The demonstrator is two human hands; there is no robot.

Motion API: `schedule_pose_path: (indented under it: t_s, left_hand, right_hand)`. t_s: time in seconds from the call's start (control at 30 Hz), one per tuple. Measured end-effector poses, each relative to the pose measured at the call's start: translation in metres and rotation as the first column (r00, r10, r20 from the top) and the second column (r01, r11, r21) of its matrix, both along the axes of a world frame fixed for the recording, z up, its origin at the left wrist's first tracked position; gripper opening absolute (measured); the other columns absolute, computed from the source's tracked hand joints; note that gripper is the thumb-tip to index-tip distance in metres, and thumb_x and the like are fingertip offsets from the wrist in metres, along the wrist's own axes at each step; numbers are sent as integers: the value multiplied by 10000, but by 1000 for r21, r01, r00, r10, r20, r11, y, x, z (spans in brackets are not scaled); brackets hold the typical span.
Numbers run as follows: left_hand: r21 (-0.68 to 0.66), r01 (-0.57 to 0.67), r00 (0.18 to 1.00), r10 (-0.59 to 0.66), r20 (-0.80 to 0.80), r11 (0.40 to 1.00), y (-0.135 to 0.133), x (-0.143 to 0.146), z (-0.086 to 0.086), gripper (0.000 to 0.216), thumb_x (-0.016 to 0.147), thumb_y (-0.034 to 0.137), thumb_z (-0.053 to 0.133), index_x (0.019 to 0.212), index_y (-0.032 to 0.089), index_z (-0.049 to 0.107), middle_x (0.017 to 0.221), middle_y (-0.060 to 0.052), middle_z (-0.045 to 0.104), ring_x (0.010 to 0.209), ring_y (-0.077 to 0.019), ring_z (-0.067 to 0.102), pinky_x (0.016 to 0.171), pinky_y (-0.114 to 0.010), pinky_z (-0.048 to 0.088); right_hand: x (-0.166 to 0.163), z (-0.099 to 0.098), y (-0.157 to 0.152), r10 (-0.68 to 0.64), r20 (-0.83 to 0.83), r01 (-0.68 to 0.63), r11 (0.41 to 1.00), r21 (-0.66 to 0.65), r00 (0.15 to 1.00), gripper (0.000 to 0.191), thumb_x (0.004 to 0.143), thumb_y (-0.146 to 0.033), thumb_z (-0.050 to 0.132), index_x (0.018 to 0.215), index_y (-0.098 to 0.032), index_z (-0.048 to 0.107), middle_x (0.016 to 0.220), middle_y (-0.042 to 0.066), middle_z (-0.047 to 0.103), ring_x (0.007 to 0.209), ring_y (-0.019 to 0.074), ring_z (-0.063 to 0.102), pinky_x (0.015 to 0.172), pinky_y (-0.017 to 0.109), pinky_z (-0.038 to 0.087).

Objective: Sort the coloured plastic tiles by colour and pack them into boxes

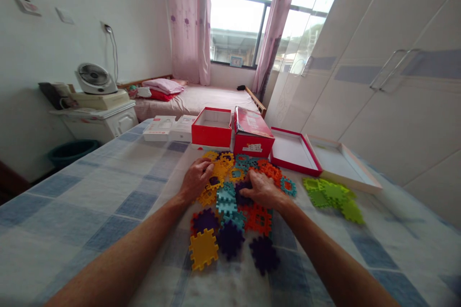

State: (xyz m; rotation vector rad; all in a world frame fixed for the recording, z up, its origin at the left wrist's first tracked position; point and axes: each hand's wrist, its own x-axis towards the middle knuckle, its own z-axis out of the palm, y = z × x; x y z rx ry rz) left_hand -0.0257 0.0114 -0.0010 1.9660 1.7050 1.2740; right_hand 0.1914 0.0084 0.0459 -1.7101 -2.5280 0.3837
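Observation:
A heap of plastic interlocking puzzle tiles lies on the table in front of me. My left hand [197,178] rests at the heap's left side, its fingers apart over yellow tiles [220,169]. On the other side, my right hand [263,187] has thumb and fingers around a dark purple tile [242,194]. Teal tiles [226,197] lie between the hands, and orange tiles [260,220] are below the right one. Nearest me are a flat yellow tile [203,248] and two dark purple tiles, one of them [264,254] set apart to the right.
Light green tiles [334,195] form a separate pile at right. Behind the heap stand an open red box [212,129] and a red box with its lid ajar [254,144]. Shallow box lids [293,151] lie to the right; white boxes [159,128] sit at back left.

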Motion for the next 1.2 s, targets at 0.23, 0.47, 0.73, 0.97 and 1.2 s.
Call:
schedule_pose_path:
  t_s: [0.23,0.47,0.73,0.97,1.2]
  left_hand:
    - [-1,11,1000,-11,-11,1000,3,-2,-4,391,869,399,354,886,167,668,1057,-76,626,1008,-185,560,941,-288,394]
    - [-31,6,1000,-7,-24,1000,0,-2,-1,419,867,431,338,902,166,659,1078,-70,618,1000,-182,564,925,-275,400]
    - [-35,-11,999,9,-42,999,3,-3,-5,429,857,439,343,910,155,661,1084,-70,626,1011,-177,565,930,-255,389]
    - [-40,-4,998,2,-56,999,2,-4,-3,437,858,440,343,896,145,664,1080,-83,623,1007,-182,564,933,-257,385]
    - [-49,-10,998,7,-56,999,1,-3,-2,450,852,455,338,907,144,659,1091,-82,622,1012,-186,566,936,-256,389]
  right_hand:
    - [7,9,2,83,-236,-67,995,76,968,140,769,-299,562,800,-173,614,843,40,610,820,167,536,721,263,354]
    - [55,41,-40,13,-586,-27,999,-16,810,238,858,-385,458,868,-173,567,790,1,601,705,129,527,638,238,390]
    - [69,3,-118,-64,-471,-42,976,-212,880,177,865,-365,461,859,-207,542,830,6,599,773,151,546,686,259,415]
    - [53,-23,-140,-112,-428,104,994,-42,897,156,782,-227,525,934,-205,494,994,78,549,948,230,516,866,389,409]
    - [47,-28,-143,-111,-524,107,994,-39,845,166,773,-164,537,916,-219,475,1021,62,510,968,210,500,883,369,407]
